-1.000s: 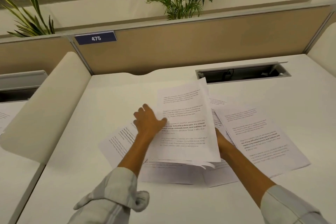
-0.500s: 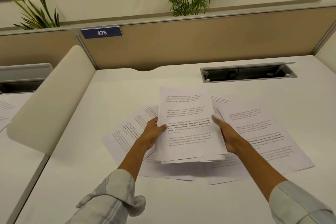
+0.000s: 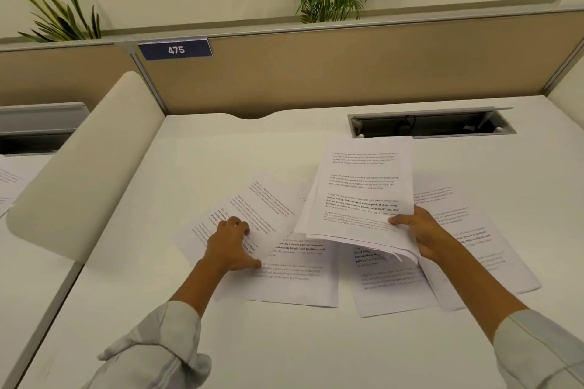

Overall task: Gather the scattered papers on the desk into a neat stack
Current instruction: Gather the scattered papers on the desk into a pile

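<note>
A partial stack point(image 3: 363, 196) of gathered sheets is held lifted above the desk point(image 3: 284, 350) by the right hand point(image 3: 425, 238), pinched at its near right corner between thumb and fingers. The left hand point(image 3: 229, 248) is laid on a tilted loose sheet point(image 3: 252, 211) at the left, its fingers curled onto the paper; whether the sheet is gripped cannot be told. More sheets point(image 3: 294, 281) are spread flat beneath and to the right. Collecting is judged to be midway. Next, the left sheet needs to be slid or lifted and tucked into the held stack.
</note>
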Demonstrator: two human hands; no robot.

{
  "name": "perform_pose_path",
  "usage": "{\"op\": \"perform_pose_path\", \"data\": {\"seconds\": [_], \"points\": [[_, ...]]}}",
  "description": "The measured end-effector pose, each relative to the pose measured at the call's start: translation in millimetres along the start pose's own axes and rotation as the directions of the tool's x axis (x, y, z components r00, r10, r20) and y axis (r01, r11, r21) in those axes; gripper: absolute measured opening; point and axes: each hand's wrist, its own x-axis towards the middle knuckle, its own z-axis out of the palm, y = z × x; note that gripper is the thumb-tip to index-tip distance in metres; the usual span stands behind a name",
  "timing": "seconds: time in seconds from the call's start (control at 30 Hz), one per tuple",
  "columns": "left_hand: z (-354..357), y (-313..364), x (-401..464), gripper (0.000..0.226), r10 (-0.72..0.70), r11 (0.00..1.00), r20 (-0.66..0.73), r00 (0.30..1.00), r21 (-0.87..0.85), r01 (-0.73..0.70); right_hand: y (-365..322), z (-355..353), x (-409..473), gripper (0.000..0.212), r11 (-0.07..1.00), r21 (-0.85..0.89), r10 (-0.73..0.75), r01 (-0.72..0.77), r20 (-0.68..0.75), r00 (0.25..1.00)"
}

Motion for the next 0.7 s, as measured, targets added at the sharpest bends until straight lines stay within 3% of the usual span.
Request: {"op": "perform_pose_path", "data": {"seconds": [0.17, 0.33, 0.53, 0.63, 0.7], "points": [[3, 14, -3, 0.039, -0.045, 0.994, -0.095, 0.994, 0.096, 0.054, -1, -9, 2, 0.040, 1.000, 0.012, 0.005, -0.005, -0.037, 0.999], [-37, 27, -8, 0.010, -0.161, 0.986, -0.299, 0.941, -0.083, 0.142, -2, -23, 2, 0.044, 0.999, -0.034, -0.012, 0.010, -0.050, 0.999], [-115, 97, -16, 0.009, -0.135, 0.991, -0.413, 0.901, -0.075, 0.114, 9, 3, -6, 0.040, 0.999, -0.029, -0.036, 0.037, 0.036, 0.999], [-121, 154, -22, 0.025, -0.093, 0.996, -0.350, 0.932, -0.027, 0.089, 23, 32, -9, 0.044, 0.998, -0.050, -0.040, 0.045, 0.097, 0.994], [-110, 192, -28, 0.030, -0.038, 0.999, -0.227, 0.973, -0.042, 0.029, 33, 51, -10, 0.047, 0.997, -0.062, -0.034, 0.043, 0.133, 0.991]]}}
